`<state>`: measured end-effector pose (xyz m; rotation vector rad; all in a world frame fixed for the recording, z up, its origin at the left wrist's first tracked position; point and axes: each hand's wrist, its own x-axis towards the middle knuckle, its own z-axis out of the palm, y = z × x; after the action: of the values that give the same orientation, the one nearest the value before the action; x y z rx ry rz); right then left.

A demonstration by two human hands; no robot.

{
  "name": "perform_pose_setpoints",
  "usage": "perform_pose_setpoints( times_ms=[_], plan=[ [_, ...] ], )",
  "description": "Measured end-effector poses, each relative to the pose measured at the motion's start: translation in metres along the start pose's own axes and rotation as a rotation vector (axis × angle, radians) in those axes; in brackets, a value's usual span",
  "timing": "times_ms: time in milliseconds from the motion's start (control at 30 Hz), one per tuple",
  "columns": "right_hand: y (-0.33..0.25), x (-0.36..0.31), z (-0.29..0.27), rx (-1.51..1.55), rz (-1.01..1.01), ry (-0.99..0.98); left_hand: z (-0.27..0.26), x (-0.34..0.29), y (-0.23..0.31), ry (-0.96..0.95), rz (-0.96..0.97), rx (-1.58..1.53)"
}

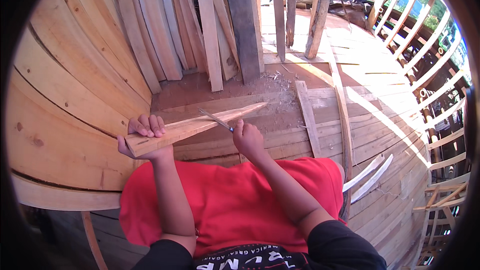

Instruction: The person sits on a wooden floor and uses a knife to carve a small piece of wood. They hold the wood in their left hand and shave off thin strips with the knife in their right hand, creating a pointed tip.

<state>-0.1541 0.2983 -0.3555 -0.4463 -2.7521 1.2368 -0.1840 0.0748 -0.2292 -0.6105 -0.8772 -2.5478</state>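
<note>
A pale wooden board (195, 127), wide at the near left and tapering to a rough point at its far right end, lies slantwise in front of me. My left hand (148, 132) grips its wide end, fingers over the top and thumb along the side. In my right hand (248, 139) is a knife (216, 119) with a narrow metal blade, its handle mostly hidden by the closed fist. The blade crosses the board toward its tapered half; whether the edge touches the wood I cannot tell.
A curved plank wall (75, 105) rises close at my left. Boards (160, 25) lean upright ahead, with wood shavings (277, 81) below them. A loose strip (307, 117) and two curved pale pieces (367, 177) lie right on the plank floor (382, 130). Slatted framing (430, 75) stands beyond.
</note>
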Motion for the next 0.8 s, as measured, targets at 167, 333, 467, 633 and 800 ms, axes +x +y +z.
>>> perform_pose_setpoints(
  times_ms=[167, 333, 467, 633, 800],
  plan=[
    [-0.029, -0.016, -0.035, 0.148, -0.004, -0.192, -0.007, 0.001, 0.002, -0.020, 0.019, 0.024],
    [-0.074, -0.054, -0.077, 0.401, -0.244, -0.240, 0.001, -0.004, 0.005, 0.017, 0.025, 0.005],
    [0.015, -0.011, -0.008, 0.194, -0.177, -0.062, 0.020, -0.006, -0.007, 0.001, 0.006, -0.008],
    [0.030, 0.022, -0.042, -0.005, 0.010, -0.190, 0.000, -0.003, 0.005, 0.014, 0.022, 0.008],
    [-0.036, -0.017, -0.060, 0.113, -0.058, -0.335, 0.021, -0.010, 0.001, -0.019, 0.030, 0.002]
  ],
)
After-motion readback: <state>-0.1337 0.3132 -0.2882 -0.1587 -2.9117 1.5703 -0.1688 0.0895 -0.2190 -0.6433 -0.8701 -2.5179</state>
